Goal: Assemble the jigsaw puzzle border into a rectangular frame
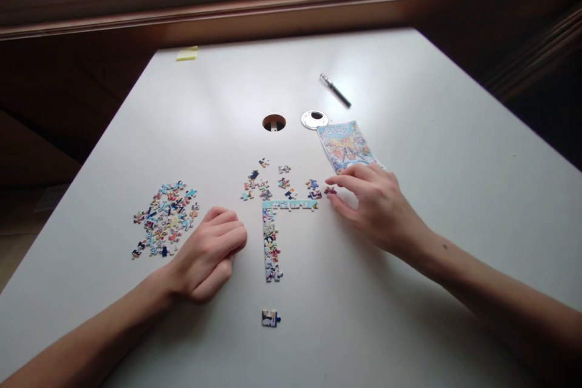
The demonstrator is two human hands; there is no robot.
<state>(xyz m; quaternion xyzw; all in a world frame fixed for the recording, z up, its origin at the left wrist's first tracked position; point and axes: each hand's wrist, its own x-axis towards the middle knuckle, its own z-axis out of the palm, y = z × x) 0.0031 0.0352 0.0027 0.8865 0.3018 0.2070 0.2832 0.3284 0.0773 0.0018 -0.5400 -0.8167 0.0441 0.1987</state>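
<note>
My right hand point(364, 200) has its thumb and index finger around a small reddish jigsaw piece point(330, 190), just right of the joined puzzle edge. My left hand point(213, 251) rests on the table as a loose fist, with no object showing from it. Between my hands lies the joined jigsaw section point(269, 242), a corner with a light blue top strip and a side strip running toward me. Several loose pieces point(284, 183) are scattered just beyond the top strip. A single piece point(270, 318) lies apart, below the side strip.
A pile of jigsaw pieces point(168, 215) is left of my left hand. Beyond my right hand lies a picture sheet point(345, 144), partly covered by its fingers. Farther back are a pen point(335, 90), a round cover point(313, 119), a table hole point(274, 122) and yellow sticky notes point(187, 53).
</note>
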